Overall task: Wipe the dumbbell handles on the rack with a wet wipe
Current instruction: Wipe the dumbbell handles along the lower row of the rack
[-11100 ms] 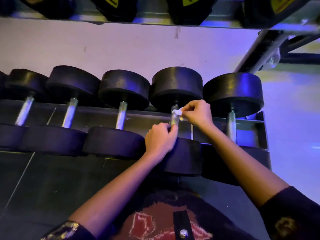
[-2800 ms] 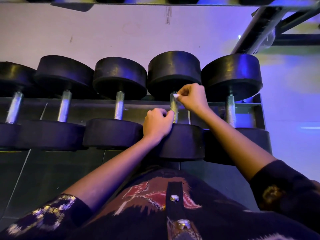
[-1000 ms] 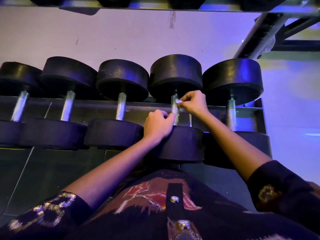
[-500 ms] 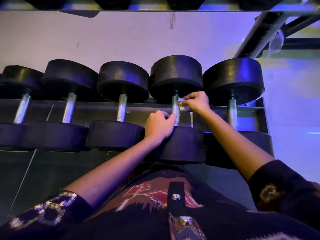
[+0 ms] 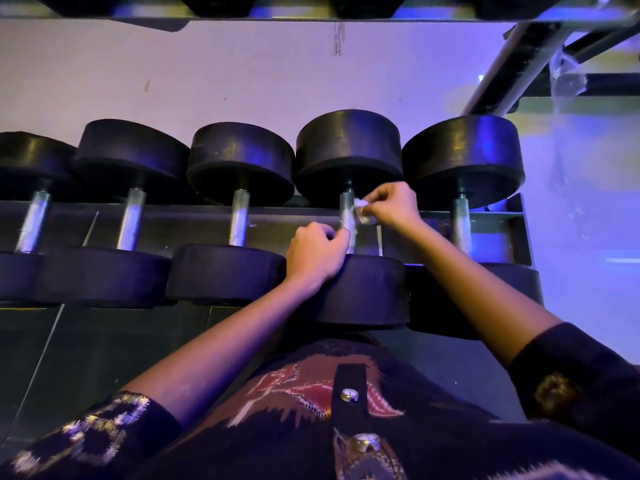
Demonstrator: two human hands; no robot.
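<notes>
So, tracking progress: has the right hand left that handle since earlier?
No. The right hand still pinches the wet wipe against the same handle, just below that dumbbell's far head.

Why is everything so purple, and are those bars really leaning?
Head view: blue-violet light tints the wall and glints off the dumbbell heads; the wide-angle lens makes the outer handles lean; the wipe, pinched by the right hand at the handle, looks slightly blurred.

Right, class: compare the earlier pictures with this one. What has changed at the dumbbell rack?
The right hand, pinching the wipe, has slid it a little down the handle from its top end. The left hand still pinches the handle's lower end; the dumbbells have not moved.
</notes>
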